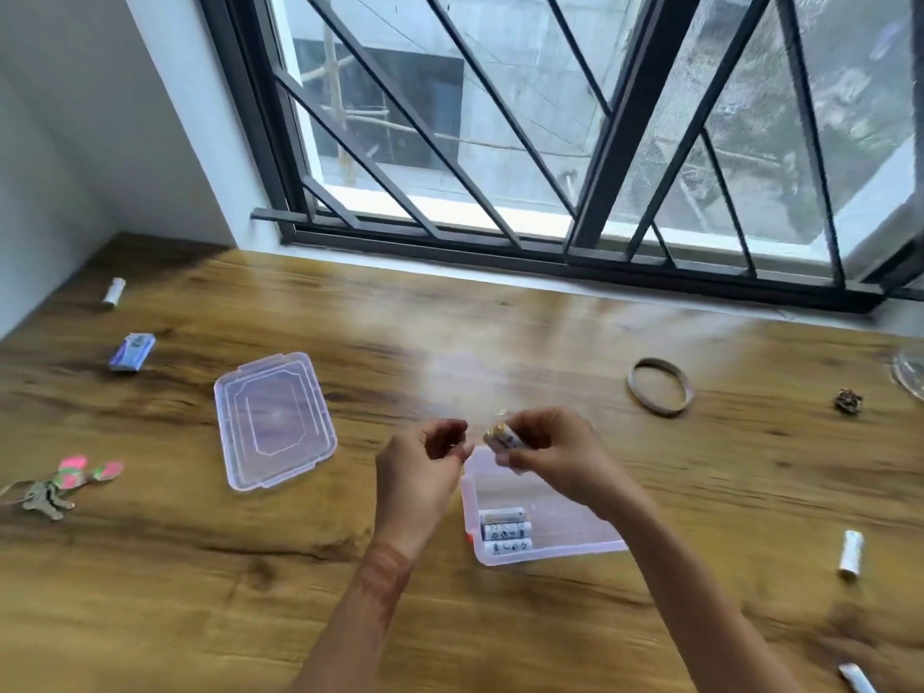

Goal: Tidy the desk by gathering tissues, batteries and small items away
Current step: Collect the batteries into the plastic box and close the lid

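A clear plastic box (565, 547) sits on the wooden desk (200, 567) with three white batteries (505, 531) lying at its near left corner. Above the box's far edge my right hand (550, 457) pinches a white battery (502, 437). My left hand (425, 467) hovers just left of it, fingers curled, holding nothing that I can see. The box's lid (272, 420) lies flat to the left. Loose batteries lie at the far left (114, 292), at the right (851, 553) and at the near right edge (857, 678).
A small blue packet (132, 352) and a bunch of keys with pink tags (60, 487) lie on the left. A rubber band (660, 387), a small crumpled scrap (848, 400) and a clear round object (911, 375) lie on the right. A barred window runs along the back.
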A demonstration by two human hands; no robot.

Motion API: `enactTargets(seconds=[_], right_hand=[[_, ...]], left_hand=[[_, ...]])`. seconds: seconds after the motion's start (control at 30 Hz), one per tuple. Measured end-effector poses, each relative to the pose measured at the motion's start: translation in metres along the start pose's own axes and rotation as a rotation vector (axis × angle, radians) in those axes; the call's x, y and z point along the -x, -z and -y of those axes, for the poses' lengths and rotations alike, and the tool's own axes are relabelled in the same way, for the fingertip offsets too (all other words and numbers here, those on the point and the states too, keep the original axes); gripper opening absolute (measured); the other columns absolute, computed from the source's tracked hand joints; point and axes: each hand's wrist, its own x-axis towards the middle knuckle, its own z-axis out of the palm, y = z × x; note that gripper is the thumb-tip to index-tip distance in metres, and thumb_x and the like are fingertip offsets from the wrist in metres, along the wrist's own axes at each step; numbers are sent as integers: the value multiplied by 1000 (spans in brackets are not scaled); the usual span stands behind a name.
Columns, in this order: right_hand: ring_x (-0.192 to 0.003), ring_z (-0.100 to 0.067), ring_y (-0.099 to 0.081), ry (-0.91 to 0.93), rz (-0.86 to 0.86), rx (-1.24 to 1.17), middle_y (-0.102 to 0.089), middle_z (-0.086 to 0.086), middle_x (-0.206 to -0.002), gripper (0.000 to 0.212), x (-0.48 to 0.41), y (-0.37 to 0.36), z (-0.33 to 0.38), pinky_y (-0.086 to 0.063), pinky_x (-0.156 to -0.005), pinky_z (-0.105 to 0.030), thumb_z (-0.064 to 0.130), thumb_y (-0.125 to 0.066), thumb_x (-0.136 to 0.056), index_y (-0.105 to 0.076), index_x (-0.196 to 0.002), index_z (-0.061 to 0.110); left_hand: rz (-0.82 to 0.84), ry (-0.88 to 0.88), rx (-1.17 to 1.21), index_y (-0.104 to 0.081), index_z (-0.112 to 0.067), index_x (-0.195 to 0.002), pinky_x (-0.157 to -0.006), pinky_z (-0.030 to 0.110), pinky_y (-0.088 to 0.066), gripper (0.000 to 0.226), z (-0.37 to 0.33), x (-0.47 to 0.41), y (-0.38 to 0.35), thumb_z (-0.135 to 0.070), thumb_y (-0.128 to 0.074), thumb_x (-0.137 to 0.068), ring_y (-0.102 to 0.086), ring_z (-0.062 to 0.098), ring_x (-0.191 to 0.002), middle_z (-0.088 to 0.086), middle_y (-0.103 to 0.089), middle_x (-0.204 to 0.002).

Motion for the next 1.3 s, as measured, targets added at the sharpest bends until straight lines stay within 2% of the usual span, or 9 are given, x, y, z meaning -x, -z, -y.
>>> enactTargets(seconds=[0.1, 0.2, 0.4, 0.7, 0.8, 1.0, 1.07, 1.2, 1.3], right_hand=[[-60, 10, -59, 9, 73, 353, -69, 2, -71, 15, 5, 4, -9, -48, -57, -13, 0, -68, -75, -72, -84, 12], [-80, -10, -66, 36, 144, 482, -72, -5, -88, 21, 4, -8, -13, -54, -72, -30, -3, -61, -77, -71, -90, 10], [-93, -21, -59, 115, 142, 660, -68, -7, -103, 22, 2, -24, -15, -35, -65, -26, 5, -53, -82, -67, -96, 14], [-103, -17, -61, 159, -91, 516, -68, -1, -112, 37, 11, -29, -33, -46, -87, -31, -3, -48, -84, -65, -110, 16], [-97, -16, -63, 190, -148, 411, -71, -2, -104, 32, 16, -25, -32, -49, -84, -34, -5, -51, -83, -68, -104, 12], [-80, -3, -64, 249, -335, 223, -72, 4, -87, 17, 41, -9, -29, -53, -76, -26, 3, -62, -83, -71, -94, 12], [-82, -3, -65, 230, -402, 220, -72, 5, -89, 16, 53, -2, -30, -53, -76, -24, 7, -65, -82, -71, -95, 14], [-83, -4, -65, 172, -541, 230, -73, 3, -92, 17, 86, 10, -42, -54, -75, -23, 9, -66, -82, -71, -99, 12], [-85, -6, -65, 61, -679, 263, -72, 3, -94, 16, 116, 22, -63, -54, -75, -28, 12, -67, -82, -71, -98, 13]], left_hand=[[-2, 3, -90, -71, -13, -100, -64, 0, -43, 26, 9, 8, -2, -13, -75, -75, -62, -4, -74, -6, -69, -85], [46, 16, -128, -70, -13, -101, -58, -3, -41, 27, 13, 13, -5, -11, -75, -74, -58, -9, -71, -9, -66, -79], [41, 8, -148, -70, -11, -99, -58, -1, -41, 26, 17, 14, -6, -12, -76, -73, -60, -6, -71, -8, -67, -77], [26, 13, -179, -70, -14, -99, -61, 2, -44, 24, 18, 18, -7, -17, -75, -75, -62, 2, -76, -9, -67, -80], [9, 2, -194, -69, -14, -102, -74, 18, -50, 28, 17, 19, -6, -18, -75, -75, -63, 7, -80, -7, -67, -86], [-94, -198, -265, -66, -17, -104, -79, 32, -51, 23, 3, 27, -18, -23, -68, -83, -61, 18, -96, 0, -67, -103], [-79, -324, -292, -67, -16, -100, -76, 28, -47, 17, -4, 31, -27, -19, -67, -83, -60, 18, -94, -1, -67, -98], [24, -511, -267, -69, -15, -93, -77, 4, -33, 14, -14, 44, -48, -8, -69, -80, -55, 11, -89, -10, -64, -90], [146, -576, -251, -69, -16, -91, -82, 12, -36, 14, -14, 57, -70, -7, -68, -80, -59, 14, -92, -7, -68, -93]])
